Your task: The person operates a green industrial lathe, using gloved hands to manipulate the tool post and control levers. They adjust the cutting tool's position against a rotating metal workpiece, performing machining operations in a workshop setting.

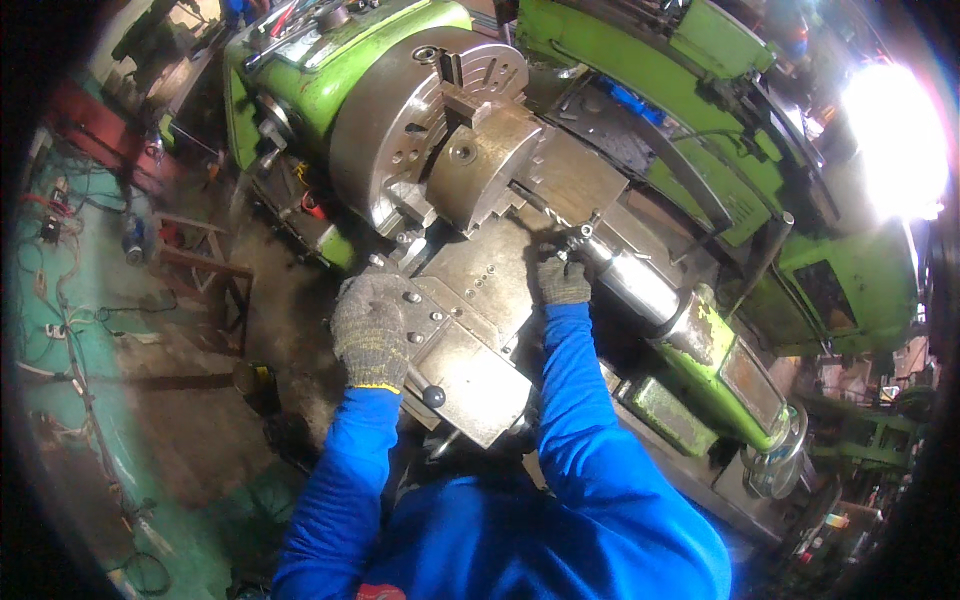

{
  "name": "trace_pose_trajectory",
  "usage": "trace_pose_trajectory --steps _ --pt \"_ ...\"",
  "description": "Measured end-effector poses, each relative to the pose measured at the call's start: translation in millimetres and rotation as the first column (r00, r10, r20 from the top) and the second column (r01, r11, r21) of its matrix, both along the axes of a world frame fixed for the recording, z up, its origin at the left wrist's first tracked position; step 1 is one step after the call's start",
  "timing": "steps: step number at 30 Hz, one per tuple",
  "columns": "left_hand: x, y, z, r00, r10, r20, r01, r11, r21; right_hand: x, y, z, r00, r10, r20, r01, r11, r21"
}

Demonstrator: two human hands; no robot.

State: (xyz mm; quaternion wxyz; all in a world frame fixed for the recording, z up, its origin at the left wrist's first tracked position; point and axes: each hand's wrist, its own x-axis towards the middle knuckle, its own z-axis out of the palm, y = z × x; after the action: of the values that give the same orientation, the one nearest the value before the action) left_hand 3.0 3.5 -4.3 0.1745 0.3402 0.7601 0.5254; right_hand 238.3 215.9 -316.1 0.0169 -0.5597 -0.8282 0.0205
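Observation:
My left hand [370, 325], in a grey knit glove with a yellow cuff edge, lies over the left side of the bolted tool post [425, 315] on a lathe. Its fingers reach along the metal, with the tips partly hidden. My right hand [564, 278], in a dark grey glove, is closed beside the drill chuck [597, 252]. Small metal parts show at its fingertips, too small to name. A twist drill [550, 210] points from this chuck toward a round metal workpiece [485, 165]. That workpiece sits in the jaws of the large lathe chuck [365, 130].
Behind the drill chuck are a shiny quill [640, 285] and the green tailstock [725, 370]. A black ball-ended lever [433, 396] juts toward my body. Cables [65, 330] run over the floor at left. A bright lamp [895, 140] glares at upper right.

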Motion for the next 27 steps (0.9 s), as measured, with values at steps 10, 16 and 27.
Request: trace_pose_trajectory --steps 10,16,27 --pt "-11.0 -9.4 -20.6 1.0 -0.012 -0.024 0.014 0.998 0.057 27.2 1.3 113.2 0.809 -0.422 -0.409 0.262 0.882 -0.391" --pt "-15.1 -6.4 -28.6 0.998 0.036 -0.044 -0.037 0.999 -0.02 32.1 29.5 87.5 0.91 -0.18 -0.374 0.176 0.983 -0.044" --pt "-2.4 -5.0 8.5 0.998 0.016 -0.069 -0.023 0.994 -0.111 21.6 38.9 79.9 0.687 -0.364 -0.629 0.28 0.931 -0.233"
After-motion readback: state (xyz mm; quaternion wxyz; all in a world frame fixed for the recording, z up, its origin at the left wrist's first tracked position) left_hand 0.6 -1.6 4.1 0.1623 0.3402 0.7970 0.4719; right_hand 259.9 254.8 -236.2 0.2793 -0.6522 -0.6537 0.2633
